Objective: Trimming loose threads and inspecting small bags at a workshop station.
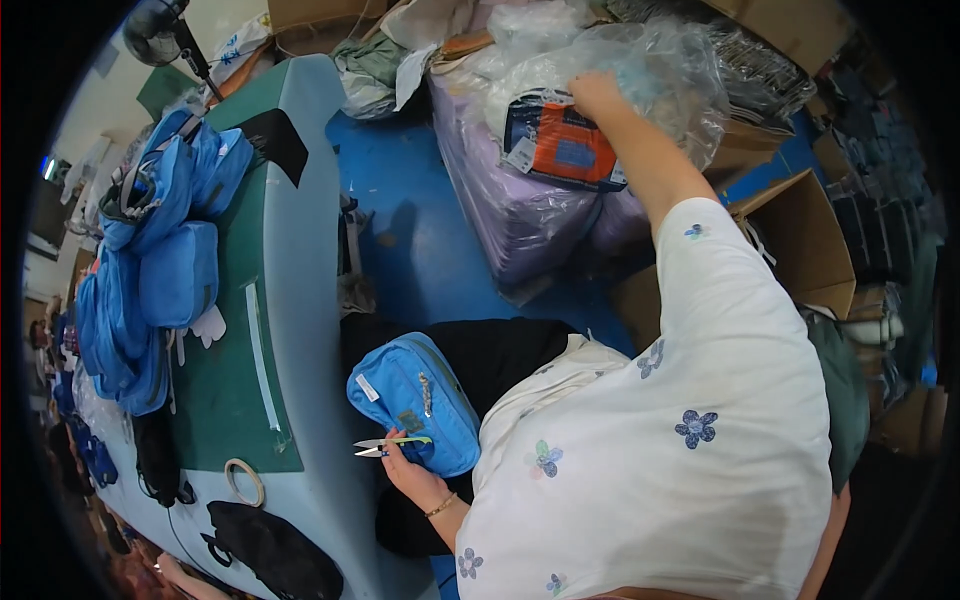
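Note:
On my lap lies a blue zippered pouch with a white label and a dangling zipper pull. My left hand, at the pouch's lower edge, is closed round small thread snips with a green handle; their pointed blades face the table. My right arm reaches out to the far side, where my right hand grips the top edge of a navy and orange pouch with a white hang tag. That pouch leans on a plastic-wrapped lilac bundle. The right fingertips are partly hidden.
Several blue pouches are piled on the green-topped table at left. A tape roll and a black bag lie near its end. Clear plastic and an open cardboard box stand beyond my right arm.

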The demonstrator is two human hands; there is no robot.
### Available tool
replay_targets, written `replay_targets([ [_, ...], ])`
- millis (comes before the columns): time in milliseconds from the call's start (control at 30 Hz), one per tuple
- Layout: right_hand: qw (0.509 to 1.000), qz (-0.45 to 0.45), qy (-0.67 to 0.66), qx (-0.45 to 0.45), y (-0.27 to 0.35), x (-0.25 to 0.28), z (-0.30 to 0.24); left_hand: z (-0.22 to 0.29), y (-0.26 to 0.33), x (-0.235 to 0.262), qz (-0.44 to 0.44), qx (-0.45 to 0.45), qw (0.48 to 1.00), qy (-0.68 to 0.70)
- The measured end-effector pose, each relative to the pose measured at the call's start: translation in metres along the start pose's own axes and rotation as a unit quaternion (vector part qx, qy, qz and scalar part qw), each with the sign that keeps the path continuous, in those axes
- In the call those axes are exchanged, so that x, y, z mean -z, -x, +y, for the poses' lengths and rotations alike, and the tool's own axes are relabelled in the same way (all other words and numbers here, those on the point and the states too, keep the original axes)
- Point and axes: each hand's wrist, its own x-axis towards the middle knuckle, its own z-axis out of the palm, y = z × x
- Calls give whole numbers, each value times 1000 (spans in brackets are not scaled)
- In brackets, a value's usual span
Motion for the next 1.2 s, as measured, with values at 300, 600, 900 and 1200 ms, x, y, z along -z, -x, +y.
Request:
replay_targets([
  [300, 912, 62, -346, -213, 101, -147, -129, 4, -1, -13, 25, 13, 1000, -12],
  [600, 956, -37, -286, -58, 97, -174, -113, 5, -2, -14, 33, 9, 998, -55],
  [900, 844, 140, -441, -271, 121, -158, -75, 7, -2, -17, 45, 0, 997, -59],
  [1200, 670, 90, -544, -497, 100, -256, -2, 3, -4, -16, 40, 3, 997, -62],
])
